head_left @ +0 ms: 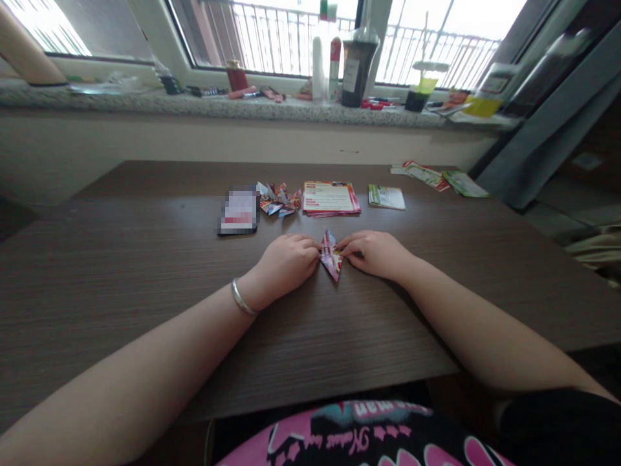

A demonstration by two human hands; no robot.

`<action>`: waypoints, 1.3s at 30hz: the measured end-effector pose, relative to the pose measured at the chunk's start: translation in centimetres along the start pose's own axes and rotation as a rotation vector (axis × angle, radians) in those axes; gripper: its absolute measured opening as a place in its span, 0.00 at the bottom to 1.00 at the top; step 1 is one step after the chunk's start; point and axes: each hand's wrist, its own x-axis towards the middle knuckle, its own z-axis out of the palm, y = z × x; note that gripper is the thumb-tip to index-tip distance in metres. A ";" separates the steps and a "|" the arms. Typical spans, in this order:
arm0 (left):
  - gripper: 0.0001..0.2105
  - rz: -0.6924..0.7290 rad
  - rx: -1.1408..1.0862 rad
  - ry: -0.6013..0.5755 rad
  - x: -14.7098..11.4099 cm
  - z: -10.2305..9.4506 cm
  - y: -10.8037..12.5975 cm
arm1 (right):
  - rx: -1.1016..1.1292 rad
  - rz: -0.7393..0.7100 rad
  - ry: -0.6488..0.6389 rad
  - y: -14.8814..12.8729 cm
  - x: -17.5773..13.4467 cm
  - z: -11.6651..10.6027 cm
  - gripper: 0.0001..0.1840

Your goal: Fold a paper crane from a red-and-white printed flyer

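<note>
Between my two hands, a small folded piece of printed paper [331, 257] with pointed ends rests on the brown table [145, 272]. My left hand [290, 262], below a silver bangle, has its fingers closed on the paper's left edge. From the other side, my right hand [376, 254] pinches the right edge between thumb and fingertips. Just behind lie a stack of printed paper sheets [332, 198] and a cluster of folded paper pieces [280, 199].
Left of the folded pieces lies a phone [239, 212] with a blurred screen. Small cards [386, 197] and loose leaflets [427, 175] are at the back right. Bottles and cups, among them a dark drink cup [356, 71], line the stone windowsill [291, 113].
</note>
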 end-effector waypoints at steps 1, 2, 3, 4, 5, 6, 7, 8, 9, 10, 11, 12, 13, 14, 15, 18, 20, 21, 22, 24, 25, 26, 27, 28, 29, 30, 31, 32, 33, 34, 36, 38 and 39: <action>0.09 -0.003 0.021 -0.020 0.0 -0.1 0.1 | 0.003 0.007 -0.001 -0.1 0.0 0.0 0.13; 0.09 0.004 0.048 -0.044 0.0 -0.1 0.2 | 0.010 0.017 -0.001 -0.2 0.0 0.1 0.13; 0.10 0.013 0.073 -0.065 0.0 -0.1 0.2 | 0.021 0.031 0.003 -0.3 -0.1 0.1 0.12; 0.10 0.012 0.081 -0.067 0.0 -0.2 0.3 | 0.034 0.050 0.014 -0.4 -0.1 0.2 0.12; 0.10 0.013 0.082 -0.062 0.0 -0.2 0.3 | 0.050 0.069 0.029 -0.5 -0.1 0.3 0.12; 0.10 0.021 0.079 -0.055 0.0 -0.2 0.3 | 0.067 0.083 0.044 -0.6 -0.2 0.3 0.12; 0.10 0.036 0.074 -0.044 -0.1 -0.2 0.3 | 0.083 0.087 0.056 -0.7 -0.2 0.4 0.13; 0.10 0.055 0.064 -0.028 -0.1 -0.1 0.4 | 0.094 0.082 0.065 -0.7 -0.1 0.5 0.13; 0.10 0.075 0.052 -0.010 -0.1 -0.1 0.4 | 0.101 0.068 0.069 -0.7 -0.1 0.5 0.14; 0.10 0.090 0.039 0.007 -0.1 -0.1 0.4 | 0.107 0.045 0.067 -0.7 0.0 0.6 0.15; 0.09 0.096 0.025 0.017 -0.1 0.0 0.5 | 0.114 0.016 0.060 -0.6 0.0 0.8 0.17; 0.09 0.089 0.012 0.018 -0.1 0.0 0.5 | 0.122 -0.011 0.055 -0.5 0.1 0.9 0.18; 0.09 0.070 -0.001 0.011 -0.1 0.1 0.6 | 0.137 -0.037 0.051 -0.4 0.2 1.0 0.19; 0.08 0.039 -0.012 -0.001 -0.1 0.1 0.6 | 0.158 -0.055 0.052 -0.3 0.3 1.2 0.20; 0.08 0.000 -0.022 -0.012 -0.2 0.2 0.5 | 0.181 -0.064 0.058 -0.2 0.4 1.3 0.20; 0.09 -0.119 -0.044 0.001 -0.3 0.5 0.2 | 0.254 -0.056 0.070 0.1 0.5 1.5 0.20; 0.12 -0.147 -0.043 0.024 -0.4 0.8 -0.1 | 0.298 -0.040 0.065 0.2 0.6 1.5 0.18; 0.13 -0.144 -0.036 0.028 -0.4 0.9 -0.2 | 0.316 -0.032 0.060 0.2 0.6 1.5 0.16; 0.13 -0.141 -0.025 0.030 -0.5 1.0 -0.4 | 0.332 -0.024 0.056 0.3 0.5 1.6 0.15; 0.14 -0.147 0.006 0.028 -0.5 1.1 -0.5 | 0.355 -0.011 0.050 0.4 0.5 1.7 0.11; 0.15 -0.157 0.022 0.027 -0.5 1.2 -0.5 | 0.363 -0.009 0.049 0.4 0.5 1.7 0.10; 0.16 -0.171 0.036 0.025 -0.5 1.2 -0.6 | 0.368 -0.010 0.050 0.5 0.5 1.8 0.09; 0.16 -0.184 0.047 0.023 -0.5 1.2 -0.6 | 0.372 -0.017 0.053 0.5 0.5 1.9 0.09; 0.16 -0.197 0.051 0.021 -0.6 1.2 -0.5 | 0.372 -0.024 0.061 0.5 0.6 1.9 0.09; 0.16 -0.211 0.051 0.020 -0.6 1.3 -0.5 | 0.368 -0.029 0.072 0.5 0.6 2.0 0.10; 0.17 -0.228 0.047 0.019 -0.6 1.3 -0.5 | 0.359 -0.027 0.085 0.4 0.6 2.1 0.11; 0.16 -0.248 0.039 0.018 -0.6 1.4 -0.5 | 0.346 -0.019 0.098 0.4 0.6 2.1 0.13; 0.16 -0.267 0.025 0.018 -0.7 1.4 -0.5 | 0.327 -0.005 0.110 0.3 0.6 2.2 0.14; 0.16 -0.284 0.007 0.017 -0.7 1.5 -0.6 | 0.304 0.010 0.119 0.3 0.6 2.2 0.16; 0.16 -0.299 -0.013 0.015 -0.7 1.6 -0.6 | 0.280 0.021 0.126 0.2 0.6 2.3 0.17; 0.16 -0.316 -0.054 0.013 -0.7 1.7 -0.8 | 0.239 0.027 0.129 0.2 0.5 2.4 0.18; 0.17 -0.324 -0.096 0.010 -0.6 1.7 -0.9 | 0.216 0.021 0.126 0.2 0.5 2.5 0.18; 0.17 -0.327 -0.117 0.006 -0.6 1.7 -1.0 | 0.213 0.018 0.124 0.2 0.4 2.5 0.18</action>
